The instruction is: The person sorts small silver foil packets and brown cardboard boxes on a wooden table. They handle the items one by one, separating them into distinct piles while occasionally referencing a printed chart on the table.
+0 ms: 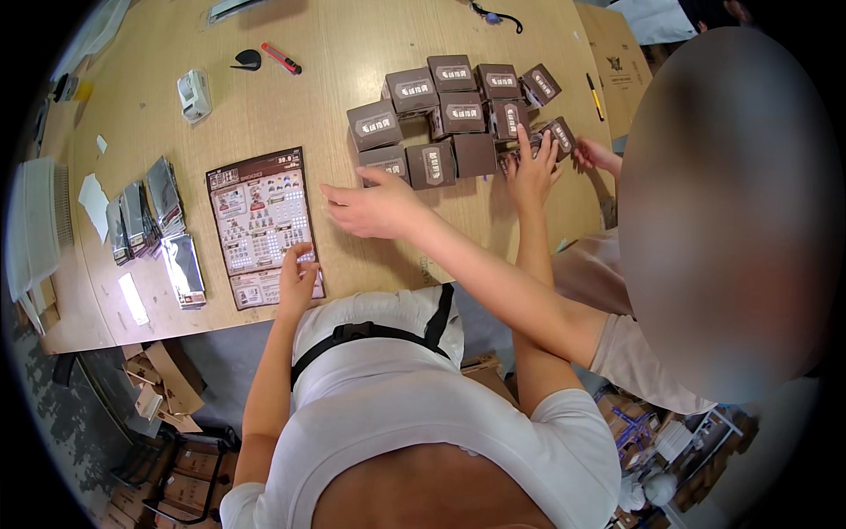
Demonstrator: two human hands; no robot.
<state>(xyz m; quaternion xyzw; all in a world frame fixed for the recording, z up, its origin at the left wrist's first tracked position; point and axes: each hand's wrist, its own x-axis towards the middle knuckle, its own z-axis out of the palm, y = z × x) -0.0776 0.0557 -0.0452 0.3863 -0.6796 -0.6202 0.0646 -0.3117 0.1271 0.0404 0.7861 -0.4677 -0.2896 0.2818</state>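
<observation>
My left hand (pixel 298 275) rests at the lower right part of a printed brown-and-white sheet (pixel 231 207), its fingers loosely bent and apart. My right hand (pixel 531 169) reaches to the right end of a cluster of small dark brown boxes (pixel 463 113). Its fingers are stretched out and touch the boxes there; it grips none that I can see. Another person's arm crosses above my right forearm, and that person's hand (pixel 374 204) is spread at the near left boxes. Their other hand (pixel 599 157) is by the rightmost box (pixel 560 134).
Stacks of glossy dark packets (pixel 145 216) lie left of the sheet. Farther back are a white tape dispenser (pixel 194 95), a red cutter (pixel 281 58) and a small black object (pixel 247 60). A yellow pen (pixel 595 97) lies at the right. The co-worker stands close on my right.
</observation>
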